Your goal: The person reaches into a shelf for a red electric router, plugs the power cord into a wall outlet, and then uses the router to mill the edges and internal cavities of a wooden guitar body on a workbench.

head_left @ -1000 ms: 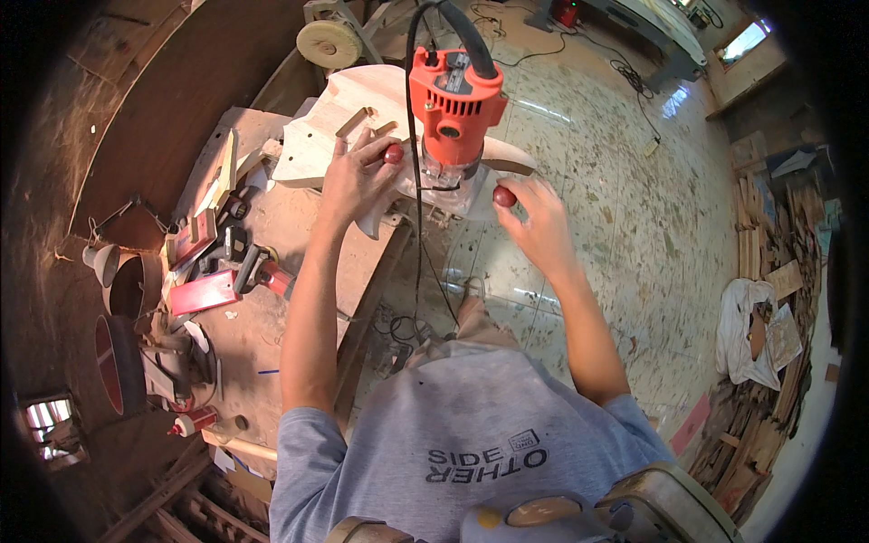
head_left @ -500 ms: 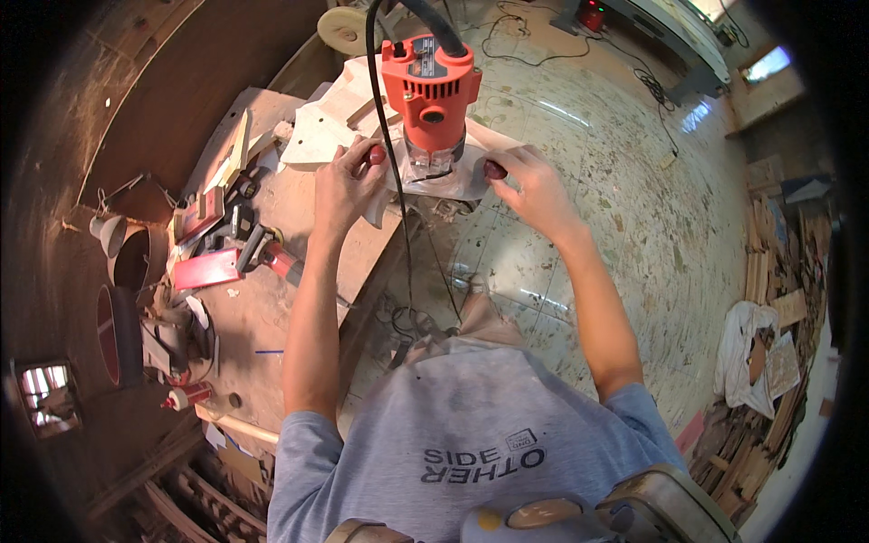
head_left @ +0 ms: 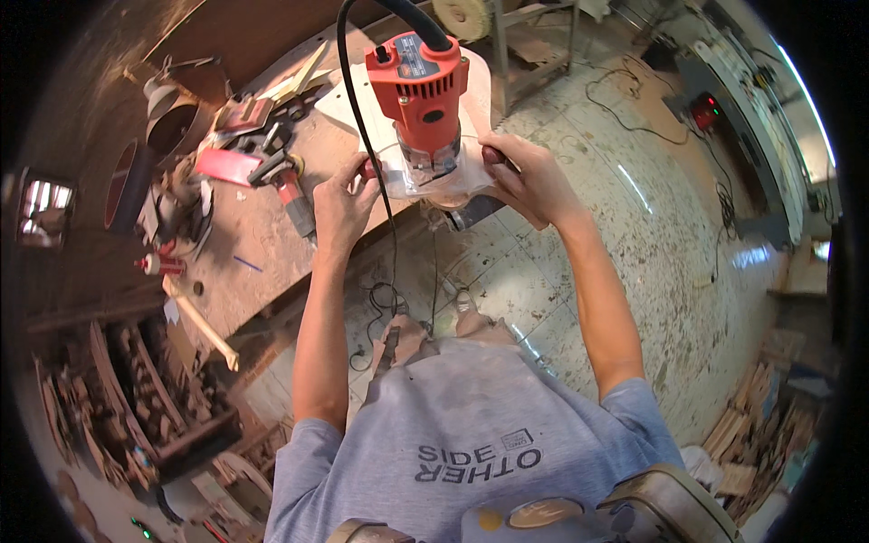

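dusty workbench (head_left: 224,288), orange router (head_left: 421,101) between left hand (head_left: 341,205) and right hand (head_left: 539,183), each closed round a red knob (head_left: 492,156)

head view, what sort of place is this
Most likely a woodworking shop: the left hand and right hand grip a red-orange router-like power tool over a pale wooden piece, tools lie on a dusty workbench, and scrap wood is piled at lower right.
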{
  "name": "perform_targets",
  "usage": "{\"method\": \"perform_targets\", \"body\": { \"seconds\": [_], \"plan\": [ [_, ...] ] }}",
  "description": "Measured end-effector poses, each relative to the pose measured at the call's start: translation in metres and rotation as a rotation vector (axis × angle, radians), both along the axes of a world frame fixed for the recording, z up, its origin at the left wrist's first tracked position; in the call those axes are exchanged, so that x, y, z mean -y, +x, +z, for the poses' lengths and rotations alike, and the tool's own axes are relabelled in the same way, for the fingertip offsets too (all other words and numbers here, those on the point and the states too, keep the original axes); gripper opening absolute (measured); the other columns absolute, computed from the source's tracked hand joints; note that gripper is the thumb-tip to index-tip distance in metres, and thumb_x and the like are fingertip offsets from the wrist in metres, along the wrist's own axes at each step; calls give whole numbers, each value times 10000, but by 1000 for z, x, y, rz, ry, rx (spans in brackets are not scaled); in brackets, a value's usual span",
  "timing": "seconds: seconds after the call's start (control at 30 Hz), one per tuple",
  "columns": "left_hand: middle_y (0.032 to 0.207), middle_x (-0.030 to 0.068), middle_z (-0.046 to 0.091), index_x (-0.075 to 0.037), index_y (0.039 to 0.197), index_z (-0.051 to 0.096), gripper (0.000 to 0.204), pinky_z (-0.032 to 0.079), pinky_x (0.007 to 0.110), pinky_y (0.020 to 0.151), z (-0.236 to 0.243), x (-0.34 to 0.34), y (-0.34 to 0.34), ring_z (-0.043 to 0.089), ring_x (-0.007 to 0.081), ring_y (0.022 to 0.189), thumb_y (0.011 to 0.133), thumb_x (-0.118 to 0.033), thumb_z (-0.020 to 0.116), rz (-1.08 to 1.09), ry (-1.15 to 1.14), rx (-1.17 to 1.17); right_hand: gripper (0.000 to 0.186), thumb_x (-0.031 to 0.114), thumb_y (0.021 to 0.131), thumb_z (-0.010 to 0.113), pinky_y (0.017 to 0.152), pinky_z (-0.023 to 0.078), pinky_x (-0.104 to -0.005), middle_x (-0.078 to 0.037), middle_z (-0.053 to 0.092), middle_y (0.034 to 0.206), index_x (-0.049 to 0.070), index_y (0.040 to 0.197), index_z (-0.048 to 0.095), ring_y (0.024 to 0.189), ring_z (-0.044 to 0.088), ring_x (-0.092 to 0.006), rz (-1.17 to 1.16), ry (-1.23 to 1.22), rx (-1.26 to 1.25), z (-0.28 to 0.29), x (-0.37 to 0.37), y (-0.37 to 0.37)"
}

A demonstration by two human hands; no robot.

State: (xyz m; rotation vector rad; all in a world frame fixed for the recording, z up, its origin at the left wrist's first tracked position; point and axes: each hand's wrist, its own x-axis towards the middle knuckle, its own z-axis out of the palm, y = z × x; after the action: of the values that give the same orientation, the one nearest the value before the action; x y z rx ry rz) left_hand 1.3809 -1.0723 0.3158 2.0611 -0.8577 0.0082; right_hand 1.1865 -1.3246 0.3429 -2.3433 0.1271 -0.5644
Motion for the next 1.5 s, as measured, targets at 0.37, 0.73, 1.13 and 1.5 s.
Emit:
{"method": "perform_targets", "body": {
  "seconds": [0.37,0.73,1.13,1.5],
  "plan": [
    [1184,226,754,-50,1205,743,400,349,535,1259,-7,-9,-63,646,397,1288,809,-107,754,162,-13,121,324,80,921,667,898,557,-367,-135,739,1091,20,1238,703,978,723,-274,254,1,33,-4,42,23],
    [1181,249,751,-86,1235,729,403,462,501,1177,-5,2,-112,662,436,1233,850,-179,803,321,12,195,350,58,885,672,925,561,-367,-139,750,1114,8,1230,703,989,725,-268,397,19,-34,-1,66,30],
    [923,174,765,-54,1155,748,288,568,411,934,0,4,-117,749,357,897,871,-98,720,485,-48,79,344,118,938,677,916,569,-393,-175,741,1165,15,1266,697,1017,726,-332,532,13,-10,-4,72,62],
    [1003,179,772,-21,1178,747,330,577,369,854,-5,28,-166,771,289,881,857,-97,736,708,-86,134,388,62,906,665,959,553,-374,-172,733,1148,6,1289,690,1016,716,-284,771,8,18,-12,92,91]
  ]
}}
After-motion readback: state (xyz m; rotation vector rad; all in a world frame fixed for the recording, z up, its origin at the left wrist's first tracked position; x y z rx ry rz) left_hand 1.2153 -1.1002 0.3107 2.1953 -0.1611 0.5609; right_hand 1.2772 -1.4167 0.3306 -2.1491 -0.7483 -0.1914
